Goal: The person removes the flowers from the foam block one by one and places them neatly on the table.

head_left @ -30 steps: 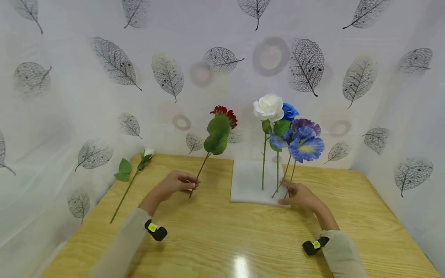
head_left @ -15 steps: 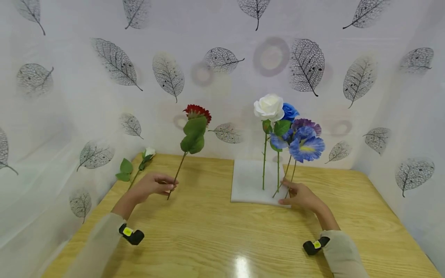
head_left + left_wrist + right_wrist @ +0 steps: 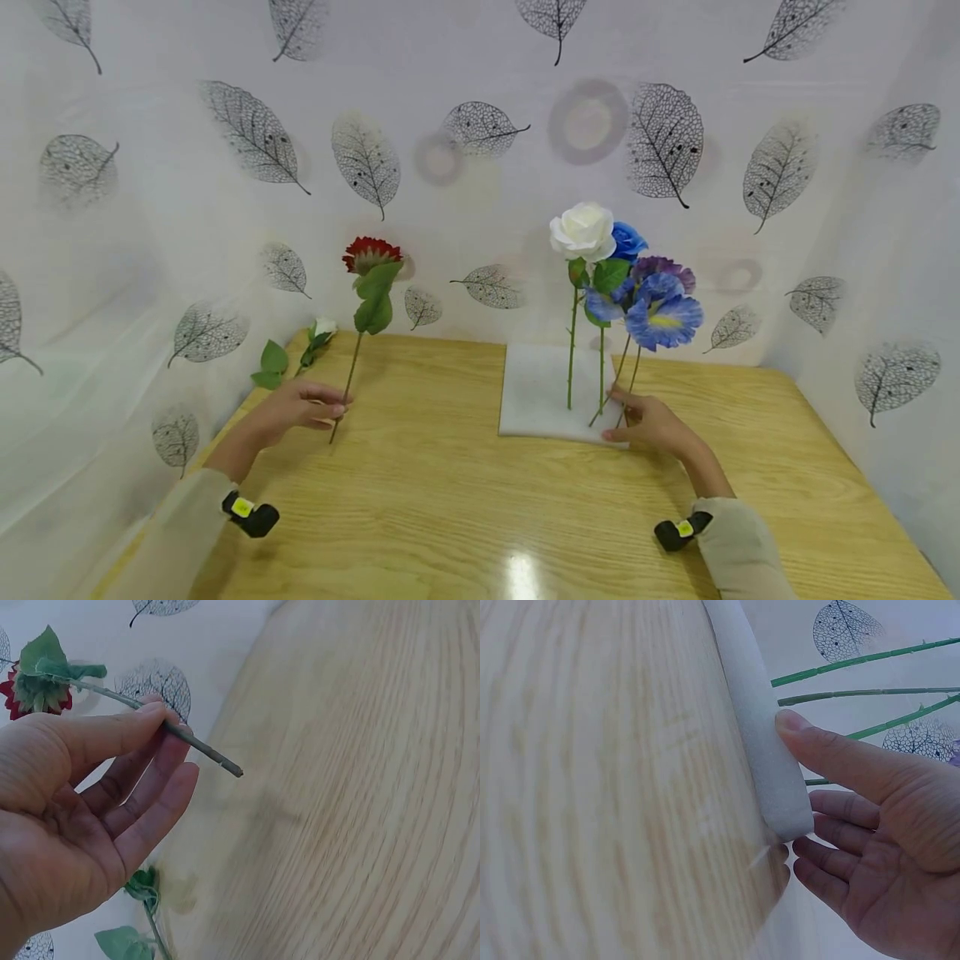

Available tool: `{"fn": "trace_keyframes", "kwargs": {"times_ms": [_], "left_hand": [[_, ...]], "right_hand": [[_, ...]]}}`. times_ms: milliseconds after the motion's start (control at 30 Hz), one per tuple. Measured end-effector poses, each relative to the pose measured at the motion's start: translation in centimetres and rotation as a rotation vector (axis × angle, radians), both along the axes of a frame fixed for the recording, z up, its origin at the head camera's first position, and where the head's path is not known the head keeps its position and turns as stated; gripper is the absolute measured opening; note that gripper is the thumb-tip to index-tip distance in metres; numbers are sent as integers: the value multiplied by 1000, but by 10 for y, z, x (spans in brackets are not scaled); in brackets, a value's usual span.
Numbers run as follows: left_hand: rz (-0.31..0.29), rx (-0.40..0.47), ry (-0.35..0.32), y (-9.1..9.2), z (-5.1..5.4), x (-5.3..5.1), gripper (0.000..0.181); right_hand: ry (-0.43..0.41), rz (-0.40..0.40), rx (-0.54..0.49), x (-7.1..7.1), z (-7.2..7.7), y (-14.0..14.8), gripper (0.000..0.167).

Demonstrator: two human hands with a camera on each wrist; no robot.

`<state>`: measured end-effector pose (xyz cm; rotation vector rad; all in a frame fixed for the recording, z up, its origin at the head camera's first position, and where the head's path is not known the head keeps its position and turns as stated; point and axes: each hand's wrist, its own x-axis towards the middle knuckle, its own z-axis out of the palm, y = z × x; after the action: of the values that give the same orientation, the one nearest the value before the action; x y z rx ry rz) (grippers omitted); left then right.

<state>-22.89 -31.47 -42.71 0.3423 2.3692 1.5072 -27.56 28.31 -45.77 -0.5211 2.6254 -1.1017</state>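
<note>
My left hand (image 3: 303,408) pinches the lower stem of a red flower (image 3: 372,252), which stands nearly upright above the table's left side. In the left wrist view the stem's bare cut end (image 3: 232,769) juts past the thumb and fingertips. My right hand (image 3: 652,425) holds the right front corner of a white foam board (image 3: 536,400), thumb at its upper edge and fingers along its side. Stuck in the board are a white rose (image 3: 583,232), a blue rose (image 3: 628,241), a blue iris (image 3: 663,315) and a purple flower (image 3: 660,272) partly behind it.
A white rosebud (image 3: 324,327) with green leaves lies on the table at the far left, its stem now mostly behind the left hand. The wooden table (image 3: 450,517) meets a leaf-printed white curtain (image 3: 480,192) at the back and sides.
My left hand has carried the red flower leftward, away from the foam board, and the flower now stands more upright. My right hand has stayed at the board's corner.
</note>
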Motion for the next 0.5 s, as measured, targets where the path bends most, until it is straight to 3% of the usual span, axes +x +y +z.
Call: {"fn": "trace_keyframes", "kwargs": {"times_ms": [333,500], "left_hand": [[61,-24,-58,-12,4,10,52],[118,-53,-110,-17,6,14,53]], "right_hand": [[12,6,-1,0,-1,0,89],[4,4,-11,0,0,0,89]]}}
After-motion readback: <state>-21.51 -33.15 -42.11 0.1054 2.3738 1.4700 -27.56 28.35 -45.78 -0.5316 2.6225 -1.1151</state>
